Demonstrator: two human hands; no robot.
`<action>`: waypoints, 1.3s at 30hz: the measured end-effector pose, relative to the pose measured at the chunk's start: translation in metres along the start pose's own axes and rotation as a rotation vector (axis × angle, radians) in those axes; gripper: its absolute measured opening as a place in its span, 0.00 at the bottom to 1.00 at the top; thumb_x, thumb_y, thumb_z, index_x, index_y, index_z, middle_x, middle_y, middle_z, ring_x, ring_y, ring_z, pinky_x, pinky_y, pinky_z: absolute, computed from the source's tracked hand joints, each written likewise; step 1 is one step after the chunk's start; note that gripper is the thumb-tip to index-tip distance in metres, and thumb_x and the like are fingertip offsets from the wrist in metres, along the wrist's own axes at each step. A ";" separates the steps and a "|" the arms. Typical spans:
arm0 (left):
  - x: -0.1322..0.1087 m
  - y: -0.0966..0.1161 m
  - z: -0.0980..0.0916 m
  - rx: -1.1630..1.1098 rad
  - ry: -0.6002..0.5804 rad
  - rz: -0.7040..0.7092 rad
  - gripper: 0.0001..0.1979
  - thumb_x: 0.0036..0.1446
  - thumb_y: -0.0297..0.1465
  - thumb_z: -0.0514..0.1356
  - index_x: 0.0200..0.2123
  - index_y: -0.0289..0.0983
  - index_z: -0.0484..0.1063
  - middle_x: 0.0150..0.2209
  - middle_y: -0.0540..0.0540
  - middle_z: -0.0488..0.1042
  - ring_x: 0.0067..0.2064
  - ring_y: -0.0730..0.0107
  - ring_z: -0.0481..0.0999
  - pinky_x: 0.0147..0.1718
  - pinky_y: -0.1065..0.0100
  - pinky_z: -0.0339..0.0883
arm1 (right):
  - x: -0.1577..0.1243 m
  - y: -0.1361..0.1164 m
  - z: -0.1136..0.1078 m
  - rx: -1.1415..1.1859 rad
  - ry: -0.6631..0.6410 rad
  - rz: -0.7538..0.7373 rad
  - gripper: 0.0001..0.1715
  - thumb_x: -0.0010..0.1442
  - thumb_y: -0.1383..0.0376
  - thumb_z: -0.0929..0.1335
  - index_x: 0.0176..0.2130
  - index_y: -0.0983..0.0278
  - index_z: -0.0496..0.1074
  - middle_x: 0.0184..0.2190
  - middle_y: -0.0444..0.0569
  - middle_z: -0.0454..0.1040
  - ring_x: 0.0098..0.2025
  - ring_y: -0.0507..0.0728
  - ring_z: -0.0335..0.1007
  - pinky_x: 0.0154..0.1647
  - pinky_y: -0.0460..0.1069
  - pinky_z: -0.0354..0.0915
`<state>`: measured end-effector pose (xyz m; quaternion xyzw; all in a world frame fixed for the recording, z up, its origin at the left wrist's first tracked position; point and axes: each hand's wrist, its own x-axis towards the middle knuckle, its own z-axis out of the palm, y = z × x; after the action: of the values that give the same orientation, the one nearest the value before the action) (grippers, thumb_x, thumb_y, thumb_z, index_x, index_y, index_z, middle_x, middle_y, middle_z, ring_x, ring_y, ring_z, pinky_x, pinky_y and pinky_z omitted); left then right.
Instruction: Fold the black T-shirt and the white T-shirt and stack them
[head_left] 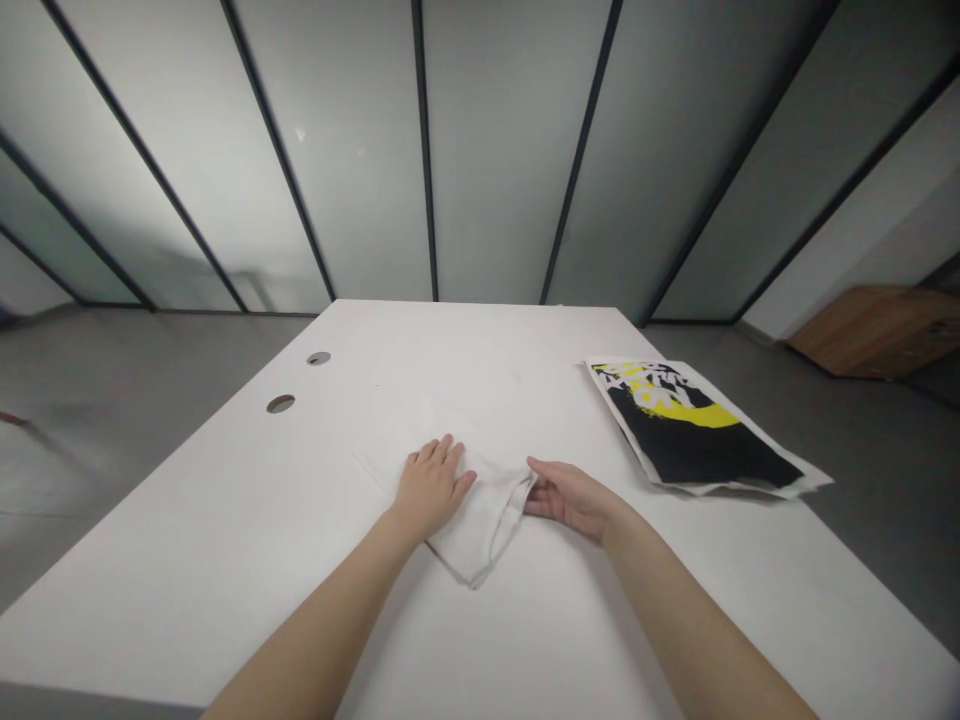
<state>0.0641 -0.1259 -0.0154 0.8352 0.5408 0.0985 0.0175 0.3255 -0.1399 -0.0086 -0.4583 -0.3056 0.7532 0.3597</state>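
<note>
A piece of white cloth (480, 530) lies on the white table (247, 540), folded over, with one corner pointing toward me. My left hand (433, 488) rests palm down on its left part, fingers a little apart. At the right edge of the cloth, my right hand (566, 496) pinches the layered border between thumb and fingers. The cloth's far side blends into the white tabletop, so its outline there is hard to make out.
On the right side of the table lies a stack of printed sheets (697, 430) in black, yellow and white. Two round holes (281, 404) are cut near the left edge. Frosted glass panels (495, 150) stand behind, and a wooden piece (870, 330) is at the far right.
</note>
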 end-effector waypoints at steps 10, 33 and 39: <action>-0.014 0.024 -0.023 0.025 -0.038 -0.116 0.23 0.73 0.48 0.49 0.46 0.37 0.76 0.43 0.36 0.77 0.46 0.50 0.78 0.44 0.54 0.73 | 0.009 0.016 0.016 -0.338 0.162 -0.220 0.13 0.59 0.58 0.77 0.33 0.65 0.77 0.24 0.49 0.81 0.23 0.55 0.75 0.22 0.45 0.70; -0.004 0.001 0.020 -0.019 0.034 -0.184 0.34 0.73 0.49 0.45 0.72 0.37 0.63 0.74 0.29 0.58 0.74 0.30 0.56 0.67 0.29 0.53 | 0.007 -0.007 0.010 0.050 -0.091 0.080 0.25 0.72 0.53 0.62 0.51 0.69 0.76 0.46 0.62 0.84 0.53 0.64 0.82 0.64 0.60 0.68; 0.002 -0.002 0.015 -0.126 0.128 -0.270 0.34 0.75 0.48 0.41 0.74 0.36 0.58 0.75 0.30 0.56 0.76 0.37 0.53 0.68 0.32 0.53 | 0.021 -0.032 0.026 0.016 -0.119 0.019 0.32 0.75 0.53 0.55 0.55 0.71 0.75 0.48 0.62 0.83 0.56 0.63 0.80 0.65 0.59 0.67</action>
<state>0.0654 -0.1222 -0.0300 0.7440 0.6409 0.1824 0.0485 0.3036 -0.1088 0.0167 -0.4125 -0.3161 0.7850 0.3373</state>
